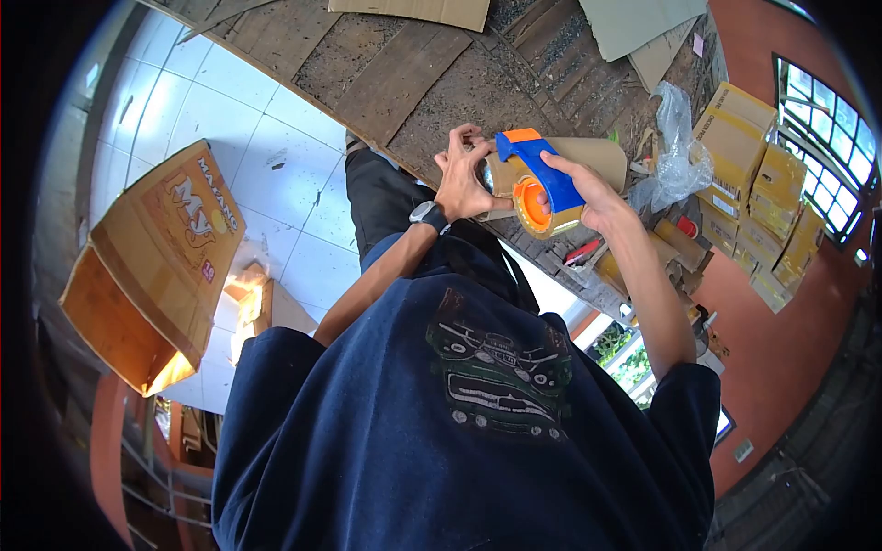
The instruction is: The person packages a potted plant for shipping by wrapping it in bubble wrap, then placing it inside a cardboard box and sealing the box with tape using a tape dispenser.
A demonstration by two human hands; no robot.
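A blue and orange tape dispenser [560, 182] with a roll of tape on its orange hub is in the grip of my right hand [593, 195], near the table's edge. Against the dispenser's left side lies a brown cardboard cylinder or rolled piece [597, 158], which reaches out behind it to the right. My left hand [462, 179], with a watch on the wrist, is curved around the left end of the brown piece, its thumb close to the tape roll. What lies between its fingers is partly hidden.
The wooden table [413, 73] carries flat cardboard sheets [643, 23], bubble wrap [678, 151] and a red object [582, 253]. Taped boxes [735, 138] are stacked at the right. An open carton [161, 266] stands on the left over the tiled floor [207, 115].
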